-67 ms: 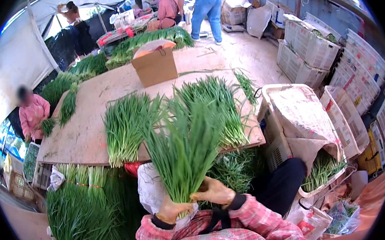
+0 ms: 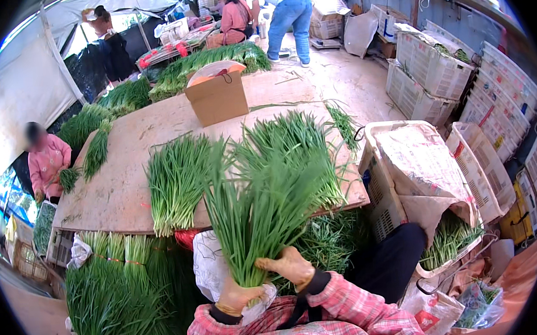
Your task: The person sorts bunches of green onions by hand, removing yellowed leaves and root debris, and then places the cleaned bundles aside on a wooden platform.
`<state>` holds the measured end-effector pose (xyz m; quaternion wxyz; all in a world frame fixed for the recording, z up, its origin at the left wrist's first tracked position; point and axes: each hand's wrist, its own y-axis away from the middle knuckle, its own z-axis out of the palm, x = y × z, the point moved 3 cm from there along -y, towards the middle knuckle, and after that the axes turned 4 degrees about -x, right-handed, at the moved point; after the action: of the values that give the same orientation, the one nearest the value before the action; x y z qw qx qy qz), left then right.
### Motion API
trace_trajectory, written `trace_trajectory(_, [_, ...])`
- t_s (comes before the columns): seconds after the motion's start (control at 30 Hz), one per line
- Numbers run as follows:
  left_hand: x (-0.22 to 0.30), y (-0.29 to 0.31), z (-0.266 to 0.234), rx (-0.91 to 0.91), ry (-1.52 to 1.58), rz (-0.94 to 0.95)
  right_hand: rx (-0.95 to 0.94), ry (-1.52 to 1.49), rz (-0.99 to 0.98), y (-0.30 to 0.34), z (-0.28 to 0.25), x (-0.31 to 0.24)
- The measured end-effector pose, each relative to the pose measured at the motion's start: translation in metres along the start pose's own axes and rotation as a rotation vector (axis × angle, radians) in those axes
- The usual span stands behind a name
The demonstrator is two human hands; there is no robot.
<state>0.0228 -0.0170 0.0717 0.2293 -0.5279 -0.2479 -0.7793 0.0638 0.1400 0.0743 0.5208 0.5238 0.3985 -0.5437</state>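
In front of my body stands a thick bunch of garlic chives [image 2: 245, 231], long green leaves fanning upward and blurred at the right tips. My left hand [image 2: 235, 295] is closed round the pale stalk ends at the bottom. A little higher, my right hand [image 2: 291, 267] grips the right side of the stalks, thumb in front and fingers partly hidden. Beyond the bunch, a flat pile of chives [image 2: 179, 180] lies on the board's near edge. Another pile [image 2: 285, 138] lies to its right, partly covered by the held leaves.
The wooden board [image 2: 120, 178] carries a cardboard box [image 2: 217, 99]. Tied chive bundles [image 2: 119, 296] fill the lower left. Loose greens [image 2: 330, 244] lie below the board's edge. At right stands a cloth-covered crate [image 2: 378, 178], with stacked crates [image 2: 432, 62] behind. Several other people are farther back.
My right hand has moved up the stalks and slightly left. The leaves of the held bunch have spread and leaned to the right.
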Motion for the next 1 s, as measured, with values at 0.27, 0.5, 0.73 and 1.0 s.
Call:
trace_trajectory(0.27, [0.046,0.017,-0.046,0.3,-0.403,0.211,-0.064,-0.189,0.036,-0.017,-0.031,-0.015])
trace_trajectory(0.5, [0.043,0.02,-0.049,0.296,-0.345,0.081,0.047,-0.187,-0.163,-0.023,0.002,-0.026])
trace_trajectory(0.73, [0.036,0.028,-0.071,0.34,-0.194,0.094,0.012,0.155,-0.024,-0.028,-0.001,-0.003])
trace_trajectory(1.0, [0.055,0.036,-0.086,0.133,-0.964,0.554,0.3,-0.067,-0.227,-0.008,-0.031,-0.042])
